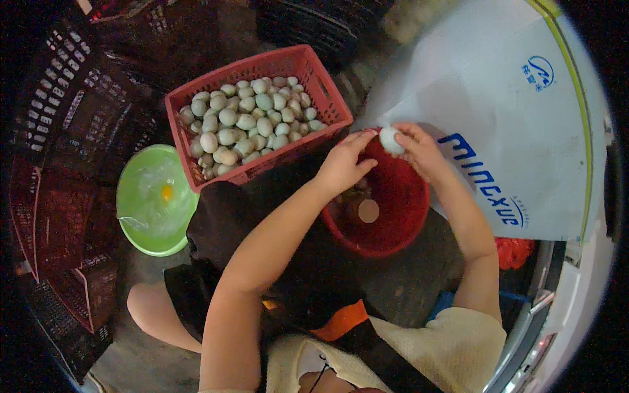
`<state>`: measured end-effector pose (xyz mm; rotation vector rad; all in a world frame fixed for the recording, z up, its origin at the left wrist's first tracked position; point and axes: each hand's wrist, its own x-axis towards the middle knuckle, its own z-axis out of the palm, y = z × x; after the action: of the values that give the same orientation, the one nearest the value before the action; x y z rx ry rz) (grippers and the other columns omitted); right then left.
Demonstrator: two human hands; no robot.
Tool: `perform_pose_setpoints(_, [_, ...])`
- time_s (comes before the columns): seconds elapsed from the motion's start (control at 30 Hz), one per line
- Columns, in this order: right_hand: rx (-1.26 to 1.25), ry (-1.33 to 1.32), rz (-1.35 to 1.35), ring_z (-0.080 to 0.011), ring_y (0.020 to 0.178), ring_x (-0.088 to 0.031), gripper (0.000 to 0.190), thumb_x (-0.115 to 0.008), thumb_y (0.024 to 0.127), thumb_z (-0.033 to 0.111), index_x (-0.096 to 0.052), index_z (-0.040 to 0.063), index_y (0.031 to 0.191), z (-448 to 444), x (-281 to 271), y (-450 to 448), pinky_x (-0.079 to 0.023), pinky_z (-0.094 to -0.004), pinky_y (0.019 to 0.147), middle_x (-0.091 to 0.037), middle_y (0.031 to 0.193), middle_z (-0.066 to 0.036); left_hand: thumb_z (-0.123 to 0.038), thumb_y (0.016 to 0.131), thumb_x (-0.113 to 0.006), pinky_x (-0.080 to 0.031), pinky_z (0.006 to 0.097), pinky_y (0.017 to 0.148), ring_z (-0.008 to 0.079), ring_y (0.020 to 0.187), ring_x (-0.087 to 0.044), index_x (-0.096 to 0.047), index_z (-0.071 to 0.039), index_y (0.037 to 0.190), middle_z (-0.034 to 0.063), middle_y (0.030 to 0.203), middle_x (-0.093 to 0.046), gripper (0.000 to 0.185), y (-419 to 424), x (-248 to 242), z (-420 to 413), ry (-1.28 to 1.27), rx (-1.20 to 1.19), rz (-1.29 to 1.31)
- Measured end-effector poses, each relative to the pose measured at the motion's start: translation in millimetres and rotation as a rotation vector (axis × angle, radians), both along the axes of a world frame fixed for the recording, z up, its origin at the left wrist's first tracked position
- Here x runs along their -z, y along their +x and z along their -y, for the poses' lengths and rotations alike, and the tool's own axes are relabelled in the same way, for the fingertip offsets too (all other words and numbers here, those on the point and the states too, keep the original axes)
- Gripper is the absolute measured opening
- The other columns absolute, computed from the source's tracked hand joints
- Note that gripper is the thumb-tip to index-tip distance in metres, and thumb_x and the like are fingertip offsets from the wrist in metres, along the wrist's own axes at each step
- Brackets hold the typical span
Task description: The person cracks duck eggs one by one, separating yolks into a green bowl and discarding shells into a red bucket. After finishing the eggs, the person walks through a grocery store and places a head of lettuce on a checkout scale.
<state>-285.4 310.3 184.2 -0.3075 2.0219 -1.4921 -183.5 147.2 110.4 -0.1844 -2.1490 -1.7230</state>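
Note:
A white egg [391, 141] is held in the fingers of my right hand [423, 151], above the far rim of a deep red plastic bucket [393, 231]. My left hand [346, 162] hovers left of that egg with its thumb apart from its fingers, and I see nothing in its grasp. Inside the bucket lies a pale round thing [368, 211], with some blurred matter beside it. Farther left, a red plastic crate [255, 179] holds many pale green and whitish eggs [245, 121].
Left of the crate stands a light green basin [128, 216] holding an orange-yellow egg yolk [167, 192] and clear plastic film. Dark red perforated crates [64, 216] line the left side. On the right, a large white panel [521, 123] bears blue writing. A red bag [514, 253] sits below it.

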Motion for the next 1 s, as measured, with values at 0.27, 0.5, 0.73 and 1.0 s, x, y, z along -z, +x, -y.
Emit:
perform_pose_setpoints(0.27, [0.030, -0.104, 0.169, -0.0215, 0.090, -0.060, 0.039, -0.060, 0.081, 0.013, -0.049, 0.001, 0.116, -30, 32, 48, -0.050, -0.0318, 0.076, -0.059, 0.103, -0.010, -0.014, 0.070, -0.067, -0.045, 0.0308, 0.084, 0.0209, 0.094, -0.059, -0.054, -0.001, 0.108, 0.0113, 0.101, -0.060, 0.042, 2, 6, -20, 0.095, 0.132, 0.347])
perform_pose_setpoints(0.5, [-0.038, 0.229, -0.449, -0.0219, 0.090, -0.061, 0.044, -0.065, 0.069, 0.010, -0.056, 0.003, 0.112, -36, 50, 58, -0.048, -0.0304, 0.077, -0.061, 0.102, -0.014, -0.015, 0.070, -0.067, -0.045, 0.0288, 0.083, 0.0201, 0.091, -0.059, -0.054, -0.003, 0.108, 0.0105, 0.101, -0.061, 0.042, -3, 15, -29, 0.118, 0.161, 0.438])
perform_pose_setpoints(0.73, [-0.037, 0.205, -0.503, -0.0265, 0.095, -0.060, 0.044, -0.063, 0.071, 0.012, -0.055, 0.002, 0.114, -34, 70, 64, -0.047, -0.0330, 0.082, -0.060, 0.104, -0.018, -0.016, 0.070, -0.067, -0.046, 0.0290, 0.080, 0.0179, 0.090, -0.059, -0.054, -0.003, 0.109, 0.0110, 0.100, -0.061, 0.043, -3, 27, -32, -0.060, 0.120, 0.449])
perform_pose_setpoints(1.0, [-0.031, 0.228, -0.600, -0.0314, 0.097, -0.058, 0.044, -0.060, 0.074, 0.011, -0.052, 0.000, 0.116, -37, 84, 67, -0.046, -0.0360, 0.084, -0.059, 0.106, -0.020, -0.019, 0.070, -0.067, -0.047, 0.0313, 0.080, 0.0219, 0.091, -0.060, -0.055, -0.002, 0.108, 0.0143, 0.099, -0.061, 0.043, -10, 38, -32, -0.020, 0.167, 0.469])
